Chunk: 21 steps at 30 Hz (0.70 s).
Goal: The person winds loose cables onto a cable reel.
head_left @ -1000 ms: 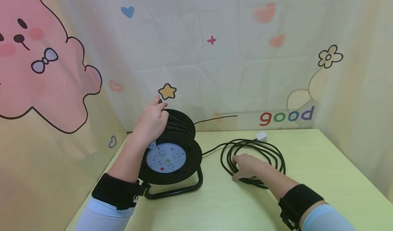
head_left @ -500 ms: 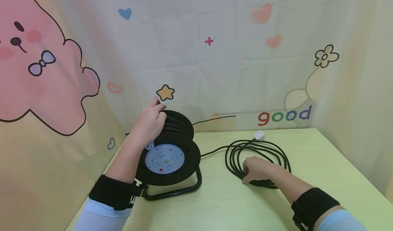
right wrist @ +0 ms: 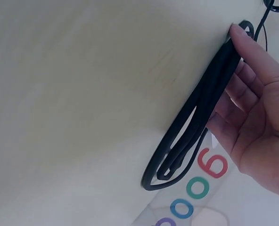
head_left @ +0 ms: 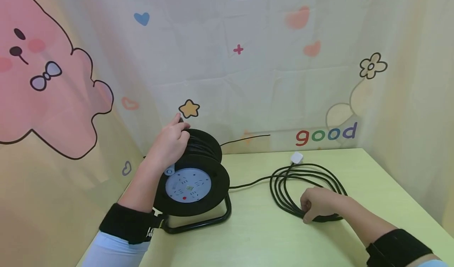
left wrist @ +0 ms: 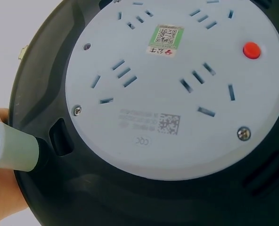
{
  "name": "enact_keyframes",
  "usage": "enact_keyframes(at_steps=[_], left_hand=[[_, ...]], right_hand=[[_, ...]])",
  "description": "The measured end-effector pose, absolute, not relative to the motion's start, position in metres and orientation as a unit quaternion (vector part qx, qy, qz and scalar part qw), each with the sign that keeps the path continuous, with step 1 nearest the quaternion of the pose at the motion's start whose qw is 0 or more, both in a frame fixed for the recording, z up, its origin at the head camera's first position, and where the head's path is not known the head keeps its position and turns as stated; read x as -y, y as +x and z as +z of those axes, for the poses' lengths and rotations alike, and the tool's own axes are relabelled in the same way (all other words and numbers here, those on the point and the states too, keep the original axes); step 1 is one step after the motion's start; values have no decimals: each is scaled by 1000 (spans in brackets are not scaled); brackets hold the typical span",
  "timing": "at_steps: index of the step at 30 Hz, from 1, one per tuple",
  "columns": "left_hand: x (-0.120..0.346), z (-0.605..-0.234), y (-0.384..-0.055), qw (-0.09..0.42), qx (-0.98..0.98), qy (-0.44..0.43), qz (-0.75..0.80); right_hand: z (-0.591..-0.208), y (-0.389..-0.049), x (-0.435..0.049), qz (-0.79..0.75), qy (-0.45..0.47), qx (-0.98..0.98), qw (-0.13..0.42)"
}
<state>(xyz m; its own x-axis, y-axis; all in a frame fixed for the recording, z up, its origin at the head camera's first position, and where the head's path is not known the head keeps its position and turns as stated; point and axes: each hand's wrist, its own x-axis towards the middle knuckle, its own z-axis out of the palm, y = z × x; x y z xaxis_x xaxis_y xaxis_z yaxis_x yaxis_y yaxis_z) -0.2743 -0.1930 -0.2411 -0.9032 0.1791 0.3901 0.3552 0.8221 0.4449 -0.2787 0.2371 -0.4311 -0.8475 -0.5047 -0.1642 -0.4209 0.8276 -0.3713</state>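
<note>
Head view: pinching the cable coil at lower right between thumb and bent fingers of the right hand and, apparently though partly hidden, gripping the reel left of centre with the left hand, likely gathering loops, next calling for steady pinching.

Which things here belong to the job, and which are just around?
Part of the job:
cable reel, handle gripped by the left hand
coiled cable, held by the right hand
white plug, at the coil's far edge

Just around:
table, underneath
printed backdrop, behind
black wrist straps, worn on both arms
</note>
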Motion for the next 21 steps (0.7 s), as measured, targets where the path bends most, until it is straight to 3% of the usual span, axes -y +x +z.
enact_keyframes(at_steps=[21], left_hand=[[204,-243,-281,177,925,-177,-287]], right_hand=[[-432,-260,-282,-208,-255,-922,204]])
